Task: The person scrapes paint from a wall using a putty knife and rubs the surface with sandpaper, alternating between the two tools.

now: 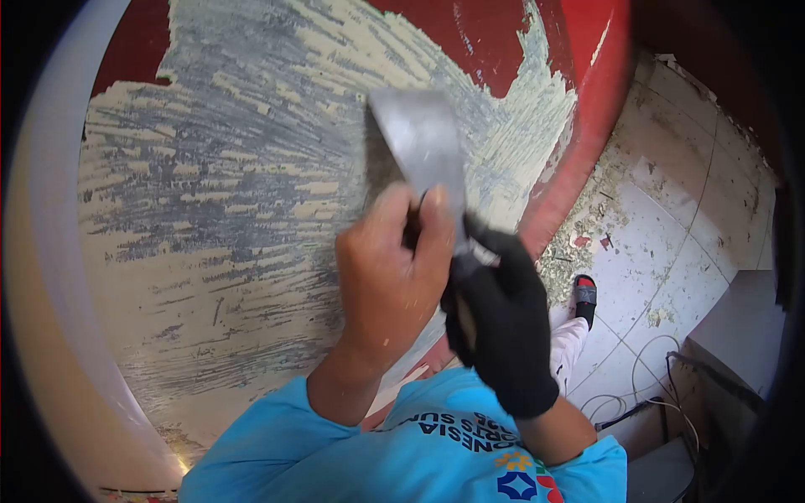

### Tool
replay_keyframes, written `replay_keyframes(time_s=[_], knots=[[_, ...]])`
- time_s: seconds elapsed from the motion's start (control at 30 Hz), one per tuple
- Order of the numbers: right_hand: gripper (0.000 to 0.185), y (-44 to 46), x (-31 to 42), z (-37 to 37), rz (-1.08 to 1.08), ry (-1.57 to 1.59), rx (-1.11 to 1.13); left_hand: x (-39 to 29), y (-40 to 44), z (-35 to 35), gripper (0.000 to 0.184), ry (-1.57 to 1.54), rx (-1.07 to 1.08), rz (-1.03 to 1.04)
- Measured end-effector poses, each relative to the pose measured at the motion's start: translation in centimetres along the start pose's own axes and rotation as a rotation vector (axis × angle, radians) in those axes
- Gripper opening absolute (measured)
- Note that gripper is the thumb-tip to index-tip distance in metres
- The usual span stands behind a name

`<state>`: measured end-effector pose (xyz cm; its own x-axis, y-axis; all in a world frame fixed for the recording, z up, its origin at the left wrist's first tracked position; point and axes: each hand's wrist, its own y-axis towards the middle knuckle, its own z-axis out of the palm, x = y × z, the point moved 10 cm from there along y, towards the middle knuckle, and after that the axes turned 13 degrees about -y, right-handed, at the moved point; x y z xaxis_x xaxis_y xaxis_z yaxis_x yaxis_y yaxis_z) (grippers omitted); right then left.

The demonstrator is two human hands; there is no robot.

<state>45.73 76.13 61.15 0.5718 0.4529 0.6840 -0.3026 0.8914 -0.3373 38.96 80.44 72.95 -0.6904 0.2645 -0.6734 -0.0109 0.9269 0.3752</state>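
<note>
A wide, flat metal scraper (422, 130) is held over a large panel (226, 193) covered in patchy cream and grey streaks. My right hand (510, 323), in a black glove, is wrapped round the scraper's handle, most of which is hidden. Bare, my left hand (390, 272) is closed on the lower part of the blade, its thumb lying along the metal. The blade's broad edge points away from me, close to the panel. Whether it touches the surface cannot be made out. Dark red coating (457, 38) borders the streaked area at the top.
Pale flakes and debris (579, 239) litter the white tiled floor (662, 243) on the right. A sandalled foot (585, 291) stands there. Thin cables (671, 356) run beside a grey box-like object (742, 323) at the lower right. A curved red edge (579, 159) bounds the panel.
</note>
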Motion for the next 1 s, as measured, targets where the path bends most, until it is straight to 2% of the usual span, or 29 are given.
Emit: replay_keyframes(time_s=[0.03, 0.1, 0.27, 0.3, 0.37, 0.43, 0.5, 0.57, 0.63, 0.77, 0.9, 1.0], knots=[[0.035, -0.3, -0.2, -0.1, 0.007, -0.022, -0.016, -0.2, -0.6, -0.3, 0.028, -0.003, 0.001, 0.008], [0.037, 0.1, 0.4, 0.1, -0.001, -0.015, -0.003, 1.8, -1.4, -0.9, 0.029, -0.144, 0.013, -0.194], [0.04, 0.1, -0.1, 0.9, 0.041, 0.012, 0.017, 0.5, -0.1, -1.1, 0.028, -0.042, -0.025, -0.021], [0.039, -0.5, -0.5, 0.5, 0.03, 0.03, -0.021, 0.3, -0.7, -1.3, 0.028, -0.045, -0.022, -0.018], [0.038, -0.7, -0.7, 0.2, 0.081, 0.013, 0.02, 1.7, -1.8, -1.3, 0.029, -0.11, 0.006, -0.159], [0.038, 0.0, 0.9, 0.4, 0.059, -0.076, 0.044, 1.7, -0.5, -1.1, 0.029, -0.084, 0.001, -0.154], [0.038, 0.3, 1.5, 0.6, 0.039, -0.075, 0.027, 1.2, 0.4, -0.8, 0.029, -0.178, -0.04, -0.084], [0.037, -0.3, 0.7, 0.4, 0.027, -0.03, -0.007, 0.4, -0.7, -1.3, 0.03, -0.119, -0.045, -0.041], [0.036, -0.6, 0.0, 0.2, 0.017, -0.027, 0.003, 1.8, -1.9, -1.7, 0.03, -0.176, -0.018, -0.159], [0.035, 1.1, 2.4, 0.5, -0.006, -0.091, 0.004, 1.7, 0.7, -1.4, 0.029, -0.226, -0.087, -0.134], [0.036, -0.6, 0.0, 0.2, -0.013, -0.107, -0.008, 1.8, -1.9, -1.4, 0.03, -0.293, -0.059, -0.101], [0.035, 0.3, 1.5, 0.3, -0.023, -0.134, -0.015, 1.2, -0.7, -1.8, 0.03, -0.185, -0.044, -0.079]])
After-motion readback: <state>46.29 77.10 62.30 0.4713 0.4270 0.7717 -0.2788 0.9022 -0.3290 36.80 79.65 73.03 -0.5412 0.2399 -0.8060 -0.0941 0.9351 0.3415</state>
